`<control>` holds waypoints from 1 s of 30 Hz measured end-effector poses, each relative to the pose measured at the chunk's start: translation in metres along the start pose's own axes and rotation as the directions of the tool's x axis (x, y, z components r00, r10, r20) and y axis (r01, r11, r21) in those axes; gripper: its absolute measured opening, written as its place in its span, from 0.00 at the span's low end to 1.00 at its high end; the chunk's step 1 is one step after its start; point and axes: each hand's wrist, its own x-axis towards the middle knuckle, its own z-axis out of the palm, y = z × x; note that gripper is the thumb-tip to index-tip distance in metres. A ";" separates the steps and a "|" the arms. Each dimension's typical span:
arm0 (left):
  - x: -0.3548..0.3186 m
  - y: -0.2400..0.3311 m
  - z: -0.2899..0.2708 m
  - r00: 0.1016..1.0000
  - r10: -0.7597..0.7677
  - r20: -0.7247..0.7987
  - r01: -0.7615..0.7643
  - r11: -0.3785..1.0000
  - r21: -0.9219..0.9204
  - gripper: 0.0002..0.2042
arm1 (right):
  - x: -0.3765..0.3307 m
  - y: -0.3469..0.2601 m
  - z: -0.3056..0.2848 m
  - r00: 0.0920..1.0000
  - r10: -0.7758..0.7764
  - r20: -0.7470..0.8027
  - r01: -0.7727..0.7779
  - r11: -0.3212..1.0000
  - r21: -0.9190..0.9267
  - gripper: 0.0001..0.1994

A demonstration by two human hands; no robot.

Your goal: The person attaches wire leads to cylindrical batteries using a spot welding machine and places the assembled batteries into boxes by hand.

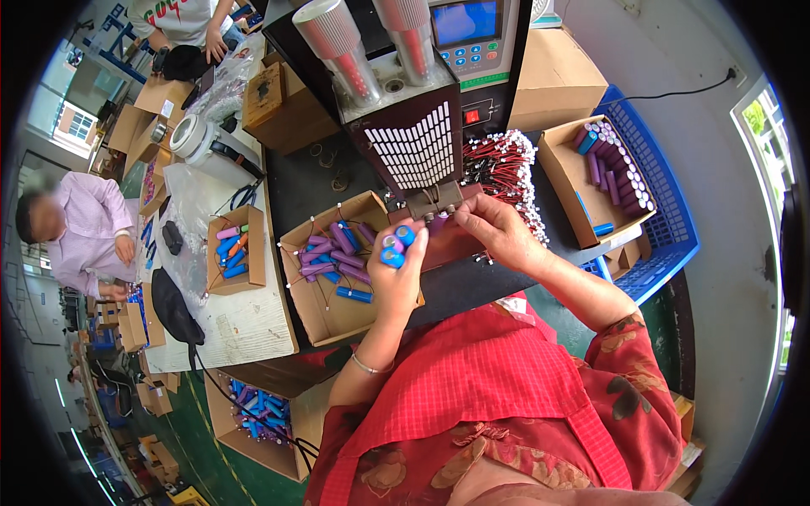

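Note:
My left hand (398,270) is closed around a bundle of blue cylindrical battery cells (396,244), their ends facing up. My right hand (494,228) pinches a purple cell (438,223) right under the head of the black spot-welding machine (413,143). A pile of red and black wire leads with white connectors (504,173) lies just beyond my right hand. The open cardboard box (314,297) to the left of my hands holds several purple and blue cells with wires.
A cardboard box of purple and blue cells (580,196) sits in a blue plastic crate (671,228) at right. A smaller box of cells (234,253) stands on the white table at left. Another box of cells (253,417) rests on the floor. Other people work at far left and top left.

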 end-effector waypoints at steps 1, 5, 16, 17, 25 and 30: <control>-0.006 0.005 -0.005 0.980 -0.180 0.081 0.194 0.955 -0.226 0.13 | -0.003 -0.003 0.000 1.000 0.001 0.001 -0.001 1.000 0.000 0.08; -0.016 0.007 -0.019 0.732 -0.474 0.489 0.678 0.447 -0.583 0.11 | -0.019 -0.019 0.006 0.931 -0.312 0.192 0.344 0.925 -0.165 0.03; -0.003 0.016 -0.025 0.773 -0.499 0.393 0.635 0.589 -0.500 0.12 | -0.032 -0.044 -0.027 0.922 -0.064 0.382 0.168 0.955 -0.246 0.29; -0.003 0.017 -0.024 0.773 -0.504 0.386 0.635 0.596 -0.492 0.12 | -0.034 -0.043 -0.028 0.929 0.049 0.366 0.041 0.971 -0.234 0.26; 0.003 0.020 -0.028 0.815 -0.424 0.396 0.577 0.657 -0.485 0.12 | -0.042 -0.023 -0.019 0.960 0.184 0.213 -0.168 0.981 -0.095 0.09; 0.006 0.018 -0.015 0.950 -0.118 0.288 0.189 0.954 -0.233 0.12 | -0.037 -0.014 -0.007 0.986 -0.162 0.036 0.164 0.916 -0.365 0.04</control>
